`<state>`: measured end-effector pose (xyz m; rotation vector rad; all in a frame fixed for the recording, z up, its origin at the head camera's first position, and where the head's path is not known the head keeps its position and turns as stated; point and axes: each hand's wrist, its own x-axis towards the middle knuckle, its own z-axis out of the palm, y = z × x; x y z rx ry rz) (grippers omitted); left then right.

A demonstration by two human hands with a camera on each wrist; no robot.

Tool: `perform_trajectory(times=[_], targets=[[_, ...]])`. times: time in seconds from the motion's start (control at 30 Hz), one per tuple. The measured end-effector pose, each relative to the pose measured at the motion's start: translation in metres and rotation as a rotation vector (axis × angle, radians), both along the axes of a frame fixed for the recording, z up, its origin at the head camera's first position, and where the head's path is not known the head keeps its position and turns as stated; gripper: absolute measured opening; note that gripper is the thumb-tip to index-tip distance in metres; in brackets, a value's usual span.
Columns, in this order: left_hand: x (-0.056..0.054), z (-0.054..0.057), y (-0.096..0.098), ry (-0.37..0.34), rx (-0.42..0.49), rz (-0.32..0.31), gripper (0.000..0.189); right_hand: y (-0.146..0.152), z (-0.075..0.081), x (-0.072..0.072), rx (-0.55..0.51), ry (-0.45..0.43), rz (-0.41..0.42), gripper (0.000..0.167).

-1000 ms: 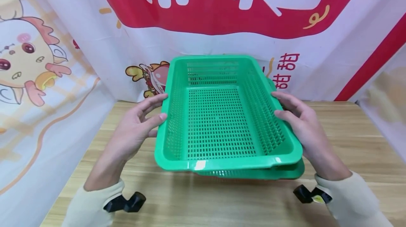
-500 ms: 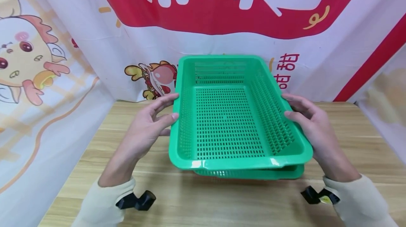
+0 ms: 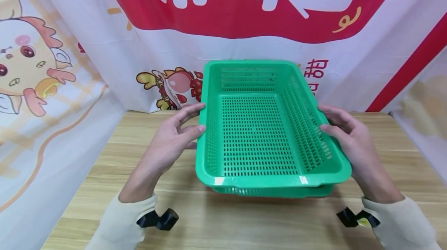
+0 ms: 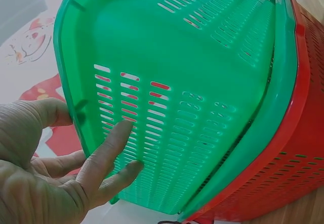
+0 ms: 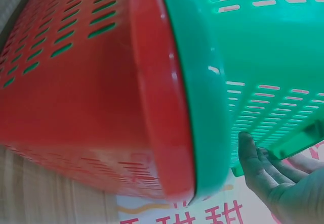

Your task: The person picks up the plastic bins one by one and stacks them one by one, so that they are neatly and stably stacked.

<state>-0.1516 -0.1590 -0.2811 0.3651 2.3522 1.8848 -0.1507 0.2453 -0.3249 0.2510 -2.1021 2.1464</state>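
A green perforated plastic basket [image 3: 265, 181] is held between both hands, its inside showing nothing in it. My left hand [image 3: 167, 139] grips its left rim, thumb at the edge; in the left wrist view, fingers [image 4: 109, 145] lie against the slotted side wall. On the opposite side, my right hand [image 3: 354, 139] grips the right rim, with fingertips under it touching the wall in the right wrist view. Directly below is a second green basket [image 3: 272, 193], mostly hidden by the held one. That lower basket sits nested in a red basket [image 5: 81, 102], rim against rim.
The stack stands on a wood-grain table [image 3: 237, 226]. Behind it hangs a white and red printed cloth [image 3: 223, 13], close to the table's far edge. Another printed cloth [image 3: 80, 125] runs down the left side.
Both hands have carried the held basket to the right, so it sits more over the lower green basket. The lower basket has stayed in place.
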Motion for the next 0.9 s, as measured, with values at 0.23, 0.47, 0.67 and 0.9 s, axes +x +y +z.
perform_trajectory(times=[0.23, 0.47, 0.67, 0.9], targets=[[-0.001, -0.004, 0.001, -0.014, -0.013, -0.003, 0.056, 0.002, -0.002, 0.001, 0.006, -0.007, -0.013, 0.046], [-0.005, -0.01, 0.002, -0.04, -0.003, -0.016, 0.06, 0.004, -0.005, 0.001, 0.072, -0.012, -0.036, 0.047], [-0.009, -0.017, 0.004, -0.063, -0.01, -0.013, 0.06, 0.004, -0.009, -0.001, 0.265, -0.027, -0.105, 0.05], [-0.012, -0.022, 0.007, -0.101, -0.022, -0.005, 0.061, 0.001, -0.012, -0.003, 0.422, -0.047, -0.16, 0.051]])
